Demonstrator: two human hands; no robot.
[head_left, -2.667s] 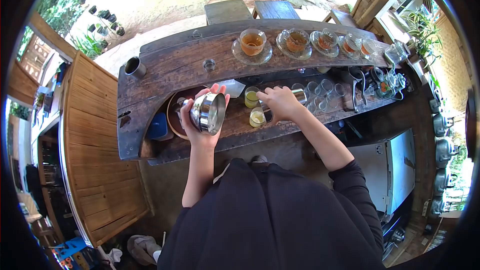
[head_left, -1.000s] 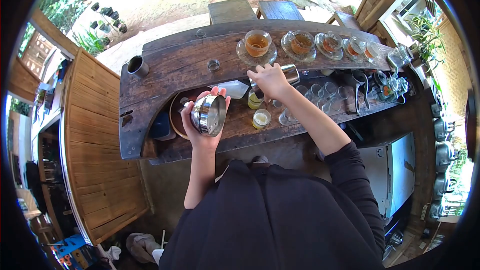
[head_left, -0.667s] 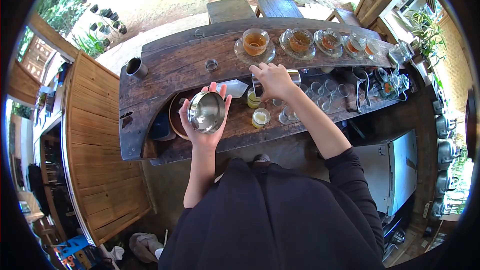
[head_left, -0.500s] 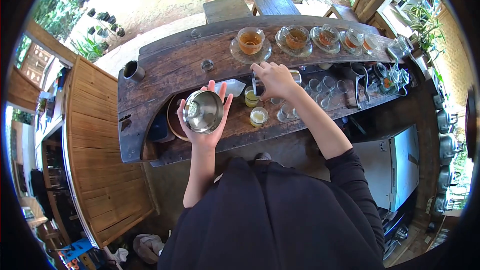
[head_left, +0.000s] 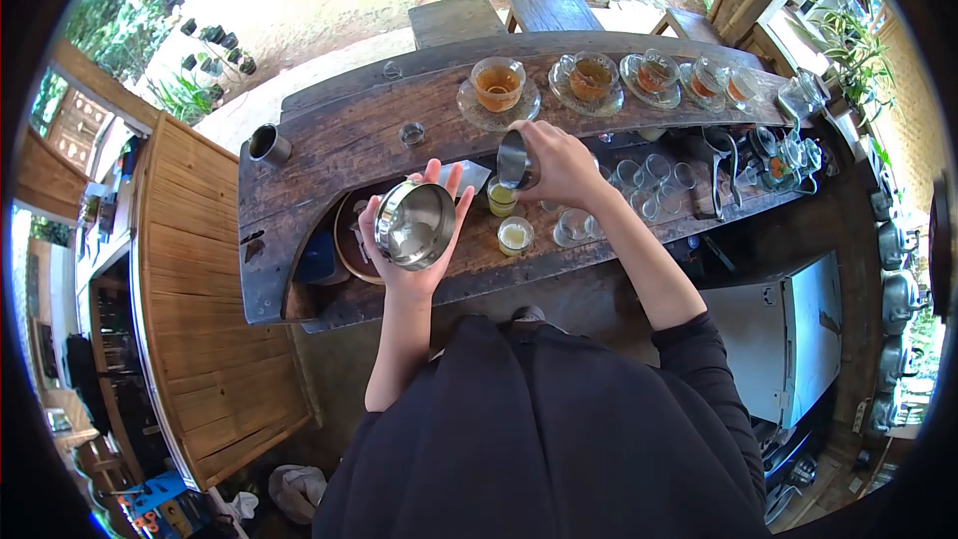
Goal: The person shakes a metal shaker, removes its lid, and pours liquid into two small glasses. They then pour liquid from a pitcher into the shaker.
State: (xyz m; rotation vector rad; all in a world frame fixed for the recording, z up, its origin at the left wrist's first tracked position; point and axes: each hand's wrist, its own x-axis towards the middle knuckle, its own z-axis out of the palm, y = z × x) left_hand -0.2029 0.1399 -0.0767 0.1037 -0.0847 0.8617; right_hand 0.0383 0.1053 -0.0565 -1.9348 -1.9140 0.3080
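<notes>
My left hand [head_left: 417,269] cradles a shiny round metal bowl [head_left: 414,226] from below, its opening turned up toward me. Fingers of my right hand [head_left: 559,166] wrap round a metal cup [head_left: 516,160], which is tilted with its mouth to the left. Just below that cup, a small glass of yellow-green liquid [head_left: 501,198] stands on the lower counter. Beside it, nearer to me, is another glass with pale, frothy liquid [head_left: 515,236]. A whitish angular object [head_left: 473,180] lies between my hands, partly hidden.
Along the raised wooden counter [head_left: 339,165] stand glass cups of amber drink [head_left: 497,86] on saucers. A dark metal cup [head_left: 269,146] is at its left end, a small empty glass [head_left: 411,134] mid-counter. Several clear glasses [head_left: 654,175] and a metal-handled tool [head_left: 718,165] occupy the right side.
My right hand has turned the metal cup, so its opening shows more. The bowl in my left hand has tilted and moved slightly right.
</notes>
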